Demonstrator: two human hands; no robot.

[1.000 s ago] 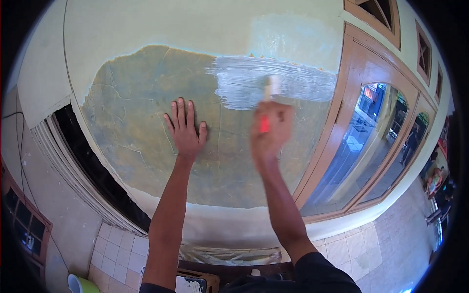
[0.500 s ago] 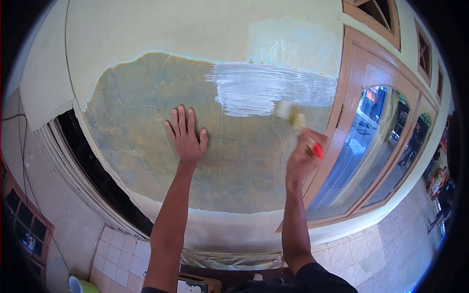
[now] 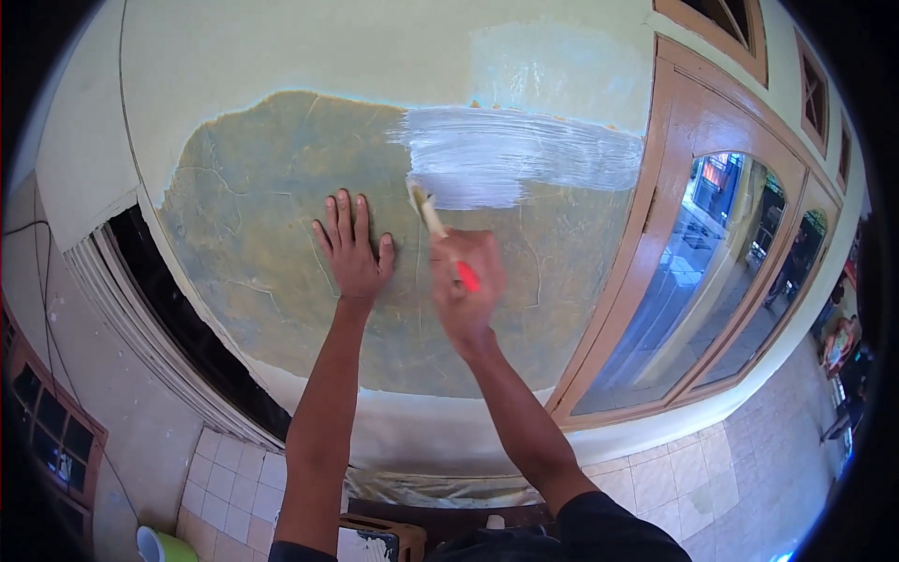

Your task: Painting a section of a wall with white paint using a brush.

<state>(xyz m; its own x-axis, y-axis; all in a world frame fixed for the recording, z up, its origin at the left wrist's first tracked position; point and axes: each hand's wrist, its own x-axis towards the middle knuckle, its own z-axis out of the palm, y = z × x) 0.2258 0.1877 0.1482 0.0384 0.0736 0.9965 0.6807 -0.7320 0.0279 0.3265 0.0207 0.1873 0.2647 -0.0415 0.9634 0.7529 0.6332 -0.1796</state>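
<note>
My left hand (image 3: 355,253) lies against the bare grey-brown patch of wall (image 3: 262,234), its fingers spread and nothing in it. To its right, my right hand (image 3: 468,286) grips a paintbrush (image 3: 432,217) with a red-ended handle. The bristles point up and to the left, at the lower left edge of a fresh streaky white coat (image 3: 478,155). That coat covers the upper right of the patch. Fine cracks run across the uncoated surface, and cream paint (image 3: 234,56) surrounds it with a ragged edge.
A brown-framed glazed door or window (image 3: 712,272) stands close on the right. On the left is a long dark opening (image 3: 187,309). Low down are a wooden crate or box (image 3: 403,539) and a green bucket (image 3: 167,546) on the tiled floor (image 3: 229,487). People appear at the far right.
My right hand has swept the paintbrush leftward across the patch, from the coat's right part to its lower left edge. My left hand keeps its place on the wall.
</note>
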